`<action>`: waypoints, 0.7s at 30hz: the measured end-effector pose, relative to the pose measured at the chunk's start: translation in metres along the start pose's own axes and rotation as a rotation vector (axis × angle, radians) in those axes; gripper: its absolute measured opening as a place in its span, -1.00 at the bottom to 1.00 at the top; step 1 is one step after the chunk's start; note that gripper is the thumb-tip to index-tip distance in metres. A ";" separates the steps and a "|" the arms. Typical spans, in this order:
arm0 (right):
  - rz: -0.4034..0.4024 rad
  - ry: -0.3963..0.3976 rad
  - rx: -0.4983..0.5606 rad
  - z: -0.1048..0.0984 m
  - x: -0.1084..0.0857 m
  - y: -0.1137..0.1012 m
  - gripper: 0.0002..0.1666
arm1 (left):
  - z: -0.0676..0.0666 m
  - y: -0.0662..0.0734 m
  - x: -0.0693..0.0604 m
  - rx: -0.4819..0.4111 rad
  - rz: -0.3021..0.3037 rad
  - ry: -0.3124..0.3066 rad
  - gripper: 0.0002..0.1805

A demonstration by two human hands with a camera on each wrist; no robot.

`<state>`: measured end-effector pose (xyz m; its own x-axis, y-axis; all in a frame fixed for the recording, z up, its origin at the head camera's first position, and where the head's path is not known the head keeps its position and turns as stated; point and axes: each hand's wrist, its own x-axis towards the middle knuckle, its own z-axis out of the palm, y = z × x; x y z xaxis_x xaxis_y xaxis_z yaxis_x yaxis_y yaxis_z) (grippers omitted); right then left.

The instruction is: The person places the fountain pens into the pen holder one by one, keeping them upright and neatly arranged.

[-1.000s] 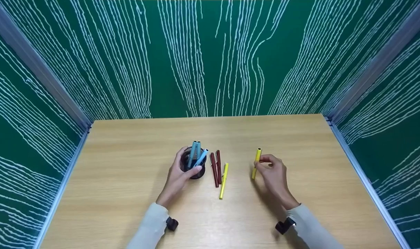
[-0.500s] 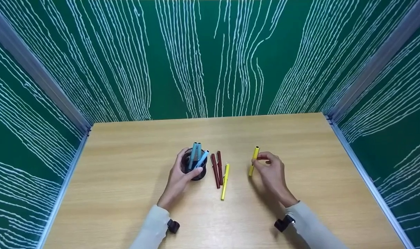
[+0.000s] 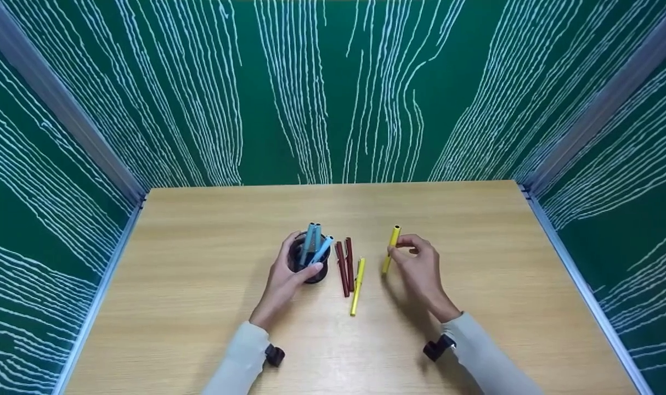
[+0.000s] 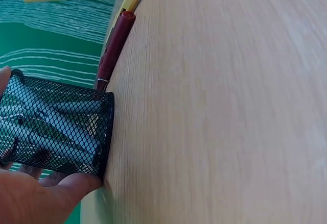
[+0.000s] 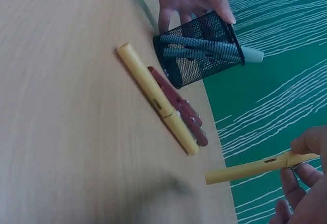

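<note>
My left hand (image 3: pixel 281 277) grips a black mesh pen holder (image 4: pixel 51 119), fingers round its far side and thumb across the near side. Several light blue pens (image 3: pixel 322 250) lean inside, their ends above the rim. On the right, my right hand (image 3: pixel 422 266) pinches a yellow pen (image 5: pixel 248 171) between thumb and fingers, tilted, its lower end close over the table. Between the hands lie two dark red pens (image 3: pixel 342 271), side by side, right of the holder. A second yellow pen (image 3: pixel 357 288) lies against them on their right.
The wooden table (image 3: pixel 201 236) fills the lower view. Green walls (image 3: pixel 453 148) with white wavy lines stand behind it and at both sides, with metal rails (image 3: pixel 580 285) along the side edges. A small black device (image 3: pixel 274 355) sits at each wrist.
My right hand has moved left with the upright-tilted yellow pen, towards the pens on the table. My left hand and the pen holder have stayed in place.
</note>
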<state>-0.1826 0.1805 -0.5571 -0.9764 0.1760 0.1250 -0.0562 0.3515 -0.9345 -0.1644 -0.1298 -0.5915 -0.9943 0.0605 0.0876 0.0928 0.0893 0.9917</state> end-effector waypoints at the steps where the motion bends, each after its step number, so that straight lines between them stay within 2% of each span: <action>1: -0.007 0.001 0.004 0.001 0.001 -0.002 -0.81 | 0.000 0.000 0.000 0.000 -0.001 0.001 -0.02; 14: -0.065 0.016 0.012 0.007 0.004 -0.012 -0.83 | 0.001 -0.002 -0.001 0.013 -0.025 -0.004 -0.01; 21: -0.111 0.002 0.006 0.008 0.005 -0.021 -0.81 | 0.001 0.000 -0.001 -0.016 -0.025 -0.009 -0.01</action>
<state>-0.1876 0.1668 -0.5400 -0.9638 0.1377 0.2285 -0.1655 0.3633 -0.9169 -0.1634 -0.1292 -0.5918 -0.9958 0.0673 0.0624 0.0674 0.0746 0.9949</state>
